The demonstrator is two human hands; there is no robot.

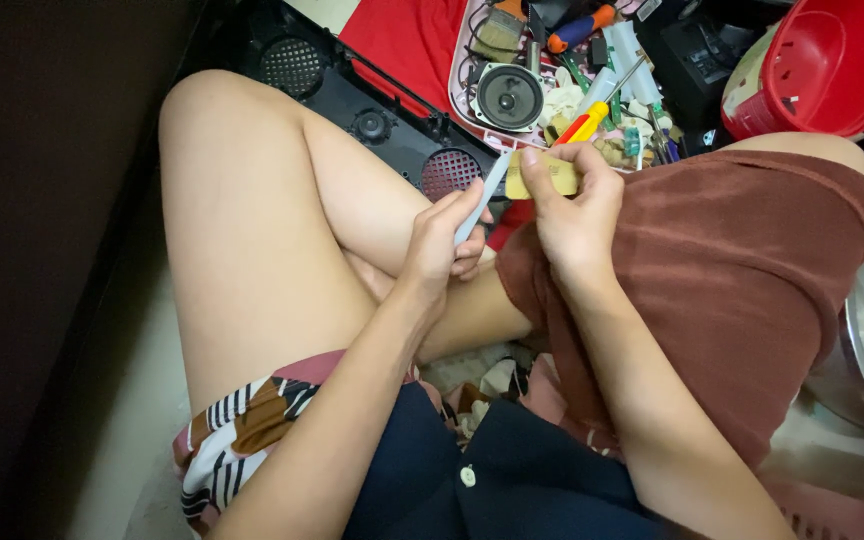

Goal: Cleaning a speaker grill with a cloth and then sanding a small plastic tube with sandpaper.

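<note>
I see left hand (439,243) gripping thin grey blade (480,197), right hand (574,215) pinching small tan block (544,177); blade might slip toward fingers.

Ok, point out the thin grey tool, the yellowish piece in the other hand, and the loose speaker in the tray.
thin grey tool (484,190), head view, middle of its flat shaft above the left hand
yellowish piece (550,177), head view, its exposed face between the right hand's fingers
loose speaker (508,97), head view, centre of its dark cone
</note>
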